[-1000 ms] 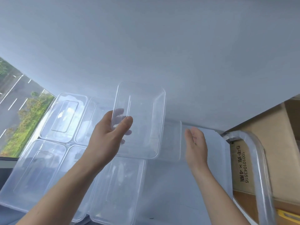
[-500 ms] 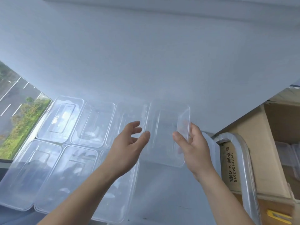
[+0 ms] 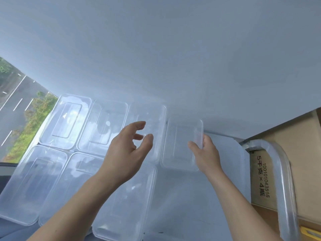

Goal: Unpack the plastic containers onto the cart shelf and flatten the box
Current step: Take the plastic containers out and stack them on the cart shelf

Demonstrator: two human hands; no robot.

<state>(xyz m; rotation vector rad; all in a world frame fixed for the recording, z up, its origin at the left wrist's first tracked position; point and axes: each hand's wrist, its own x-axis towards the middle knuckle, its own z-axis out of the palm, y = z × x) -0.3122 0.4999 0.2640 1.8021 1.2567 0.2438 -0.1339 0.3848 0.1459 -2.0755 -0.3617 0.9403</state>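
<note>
Unpacking step, I judged. My right hand (image 3: 206, 153) pinched right rim of clear plastic container (image 3: 180, 145) at right end of back row on cart shelf (image 3: 199, 197); contact unclear. My left hand (image 3: 126, 153) hovered, fingers spread, empty. Six other containers (image 3: 66, 122) lay in two rows. Next: release, reach for cardboard box (image 3: 295, 145) beyond cart handle (image 3: 281, 171). Shelf pale, smooth. Window (image 3: 20, 110) on left showed road.

R hand (image 3: 206, 153): pinches right rim of clear container (image 3: 182, 145), far row's right end.
L hand (image 3: 128, 153): fingers loose, holds nothing.
Shelf (image 3: 217, 197): six other containers (image 3: 66, 122), 2 rows.
Box (image 3: 264, 180): right of shelf.
</note>
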